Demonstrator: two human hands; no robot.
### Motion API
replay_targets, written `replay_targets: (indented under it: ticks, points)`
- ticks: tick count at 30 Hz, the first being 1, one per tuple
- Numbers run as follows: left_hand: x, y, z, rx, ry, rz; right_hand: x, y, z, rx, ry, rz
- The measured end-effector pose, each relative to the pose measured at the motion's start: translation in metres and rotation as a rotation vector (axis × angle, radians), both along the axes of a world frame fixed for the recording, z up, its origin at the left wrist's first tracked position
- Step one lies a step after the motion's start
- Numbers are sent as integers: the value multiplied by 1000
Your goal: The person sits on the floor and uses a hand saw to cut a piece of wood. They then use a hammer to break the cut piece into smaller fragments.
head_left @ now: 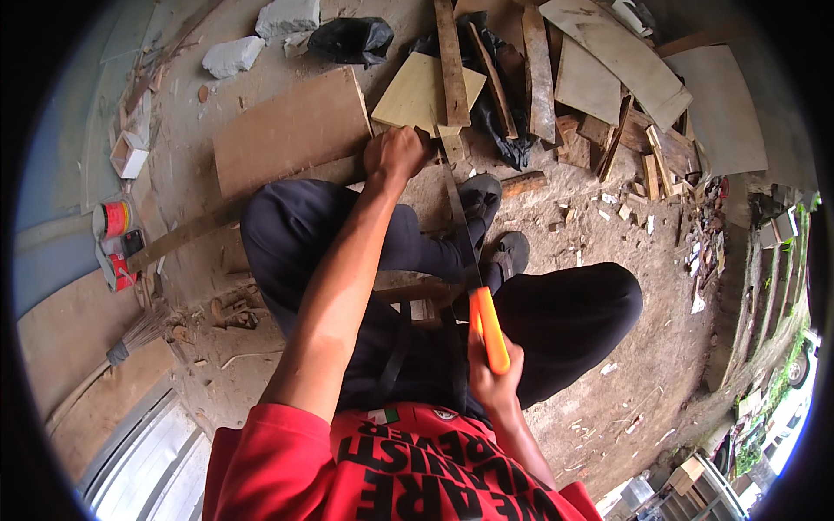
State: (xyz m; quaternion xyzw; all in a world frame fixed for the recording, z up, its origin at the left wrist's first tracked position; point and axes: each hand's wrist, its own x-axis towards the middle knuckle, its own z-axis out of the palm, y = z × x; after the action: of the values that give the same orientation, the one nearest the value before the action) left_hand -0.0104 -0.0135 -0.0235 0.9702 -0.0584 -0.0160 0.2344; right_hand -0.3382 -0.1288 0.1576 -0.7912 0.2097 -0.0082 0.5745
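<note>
My right hand [497, 375] is wrapped round the orange handle of a handsaw [458, 208]. Its long thin blade points away from me, between my knees, and the tip reaches the wood beside my left hand. My left hand [398, 156] is closed and presses down on a long wooden strip [187, 238], just left of the blade. That strip runs leftward, partly hidden by my left knee. Right beyond my left hand lies a pale yellow square board [417, 91], with a narrow plank [451, 65] resting across it.
A flat brown board [291, 130] lies left of my left hand. Several planks and panels [625, 65] are piled at the far right, with black plastic [352, 40] and concrete chunks [233, 57] farther off. Wood scraps litter the dirt floor. A red container [113, 219] stands at left.
</note>
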Motion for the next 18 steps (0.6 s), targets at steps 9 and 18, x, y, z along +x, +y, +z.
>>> replay_targets:
  ticks: [9, 18]
  points:
    - [-4, -10, 74, 106, 251, -108, 162, -6, -32, -59, -53, 13]
    - [-2, 5, 31, 37, 38, -92, 84, 6, -28, 10, -88, 34]
